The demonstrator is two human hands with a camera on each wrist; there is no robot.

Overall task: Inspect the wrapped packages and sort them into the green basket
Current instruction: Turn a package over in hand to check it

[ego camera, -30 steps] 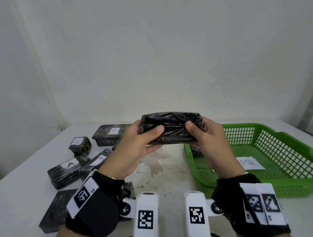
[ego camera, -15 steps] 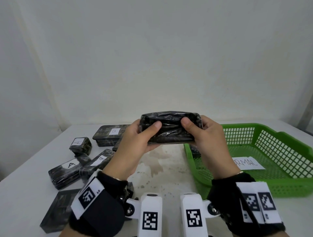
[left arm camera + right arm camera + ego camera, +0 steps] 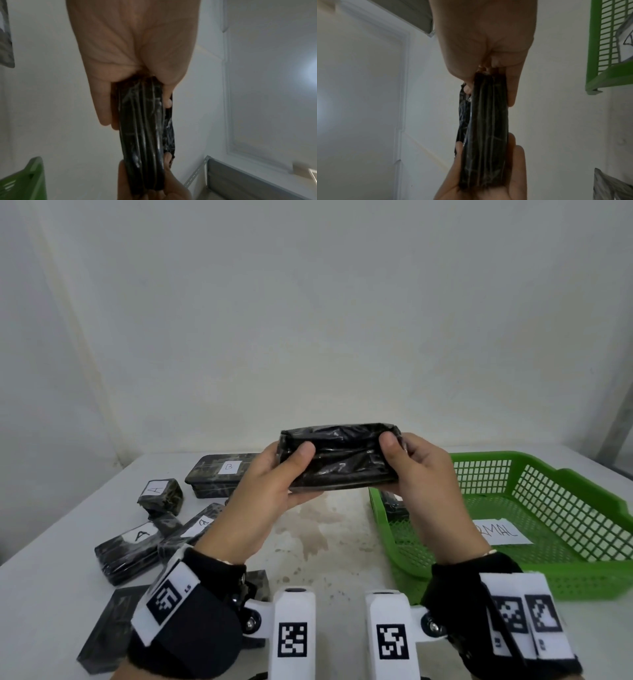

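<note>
A black wrapped package (image 3: 340,458) hangs in the air above the table between both hands. My left hand (image 3: 274,484) grips its left end, thumb on the near face. My right hand (image 3: 418,474) grips its right end the same way. In the left wrist view the package (image 3: 144,135) runs away from my palm, and in the right wrist view the same package (image 3: 486,128) shows edge-on. The green basket (image 3: 561,580) stands on the table at the right, with a white paper label (image 3: 500,534) and one dark package (image 3: 394,505) in its near-left corner.
Several wrapped packages lie on the white table (image 3: 329,542) at the left: one marked B (image 3: 222,479), a small one marked A (image 3: 159,496), a longer one marked A (image 3: 132,551), and a flat dark one (image 3: 106,631) by the front edge. A wall rises behind.
Both hands have turned the package slightly and raised it a little; the thumbs have shifted upward on its near face. The basket and the other packages have not moved.
</note>
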